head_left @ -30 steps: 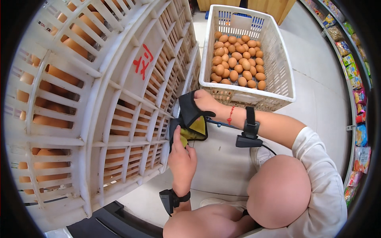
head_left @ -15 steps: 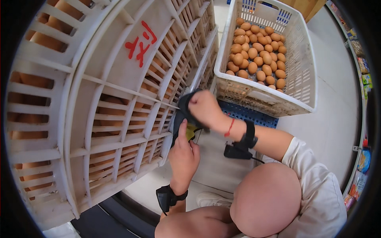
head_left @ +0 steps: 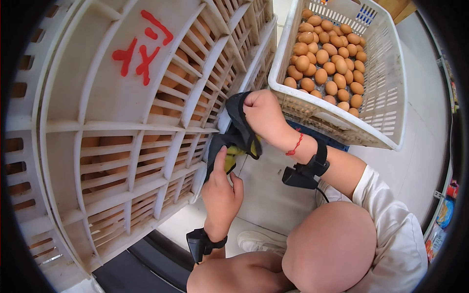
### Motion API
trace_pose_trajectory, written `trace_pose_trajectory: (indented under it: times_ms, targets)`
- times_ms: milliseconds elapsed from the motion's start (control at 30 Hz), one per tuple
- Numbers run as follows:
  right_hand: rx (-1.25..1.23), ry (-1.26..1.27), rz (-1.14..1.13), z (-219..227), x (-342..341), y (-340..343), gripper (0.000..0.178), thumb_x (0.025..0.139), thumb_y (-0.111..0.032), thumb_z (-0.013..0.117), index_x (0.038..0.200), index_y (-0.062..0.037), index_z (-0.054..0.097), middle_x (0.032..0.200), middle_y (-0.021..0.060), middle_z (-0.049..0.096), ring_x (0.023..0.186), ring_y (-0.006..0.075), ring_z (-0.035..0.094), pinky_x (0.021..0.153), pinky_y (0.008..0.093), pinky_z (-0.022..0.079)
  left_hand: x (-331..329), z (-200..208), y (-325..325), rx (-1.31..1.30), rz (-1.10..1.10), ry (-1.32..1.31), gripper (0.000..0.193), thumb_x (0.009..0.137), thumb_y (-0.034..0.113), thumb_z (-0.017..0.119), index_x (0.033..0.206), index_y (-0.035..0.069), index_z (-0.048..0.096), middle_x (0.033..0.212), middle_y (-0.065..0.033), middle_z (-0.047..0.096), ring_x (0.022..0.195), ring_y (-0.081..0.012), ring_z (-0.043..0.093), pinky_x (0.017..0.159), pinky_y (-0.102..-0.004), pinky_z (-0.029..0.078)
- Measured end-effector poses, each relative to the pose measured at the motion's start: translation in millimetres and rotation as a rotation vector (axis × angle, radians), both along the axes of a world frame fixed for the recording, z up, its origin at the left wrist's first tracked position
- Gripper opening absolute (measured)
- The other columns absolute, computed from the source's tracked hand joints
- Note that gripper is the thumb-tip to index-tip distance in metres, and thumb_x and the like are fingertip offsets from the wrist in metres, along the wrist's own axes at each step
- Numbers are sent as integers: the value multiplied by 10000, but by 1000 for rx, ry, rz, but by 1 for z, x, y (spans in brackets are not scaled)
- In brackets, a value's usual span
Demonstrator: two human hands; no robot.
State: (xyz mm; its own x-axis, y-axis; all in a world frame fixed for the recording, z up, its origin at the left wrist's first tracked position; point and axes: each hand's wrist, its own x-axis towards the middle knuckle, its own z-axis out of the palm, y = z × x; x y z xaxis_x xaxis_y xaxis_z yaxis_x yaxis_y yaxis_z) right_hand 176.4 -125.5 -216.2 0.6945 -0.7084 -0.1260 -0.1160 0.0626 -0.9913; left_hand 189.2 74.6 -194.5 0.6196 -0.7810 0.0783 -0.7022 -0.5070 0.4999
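My right hand (head_left: pixel 264 115) is closed on the upper edge of a black glove with yellow lining (head_left: pixel 238 133) and holds it up in front of the stacked crates. Below it, my left hand (head_left: pixel 222 190) has its fingers tucked into the glove's lower opening, with the thumb lying along the outside. Each wrist wears a black strap with a small device. The hands sit between a tall stack of white slatted crates (head_left: pixel 146 146) holding brown eggs and a white plastic basket (head_left: pixel 312 110) filled with several loose brown eggs (head_left: pixel 327 63).
The basket rests on a blue pallet (head_left: pixel 337 144) on a pale floor. My bare knees (head_left: pixel 332 249) are bent at the lower right. Shelves of coloured packets (head_left: pixel 442 215) run along the right rim. A red mark is painted on the top crate.
The view has dropped closer to the crates. My right hand has drawn the glove's edge upward, and my left hand's fingers have pushed further into it.
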Motion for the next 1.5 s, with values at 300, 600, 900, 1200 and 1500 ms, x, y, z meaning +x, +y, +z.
trace_pose_trajectory:
  times_ms: [300, 600, 900, 1200, 1500]
  targets:
    - [-108, 33, 16, 3, 1, 1, 156, 726, -79, 589, 683, 67, 625, 637, 267, 548, 585, 402, 597, 601, 427, 496, 0, -4, -1, -58, -11, -72, 637, 804, -31, 571, 1412, 23, 388, 837, -172, 635, 552, -282, 574, 527, -378, 460]
    - [-167, 68, -9, 4, 2, 14, 171, 744, -86, 581, 689, 68, 628, 619, 279, 530, 563, 407, 589, 559, 431, 483, 3, -3, -2, -39, -7, -70, 611, 797, 23, 593, 1385, 19, 428, 940, -170, 665, 624, -357, 604, 545, -437, 482]
    - [-200, 101, 27, 6, 0, 23, 162, 730, -78, 588, 695, 73, 635, 622, 275, 544, 587, 407, 610, 594, 435, 502, 0, -6, 0, -60, -30, -76, 606, 796, 10, 588, 1381, 17, 428, 996, -161, 660, 647, -349, 607, 553, -435, 485]
    - [-186, 60, -5, 4, 1, 30, 184, 739, -92, 592, 670, 79, 603, 629, 285, 517, 572, 422, 576, 577, 448, 484, -1, -5, 3, 31, -31, -61, 616, 810, -19, 565, 1398, -9, 381, 1241, -190, 597, 683, -362, 623, 618, -426, 493]
    - [-242, 50, 47, 9, -4, 35, 174, 722, -105, 601, 674, 57, 637, 649, 273, 555, 643, 451, 595, 630, 462, 508, -3, -3, 5, 83, -5, 14, 602, 807, -23, 564, 1384, -13, 392, 1270, -219, 574, 933, -411, 627, 750, -436, 510]
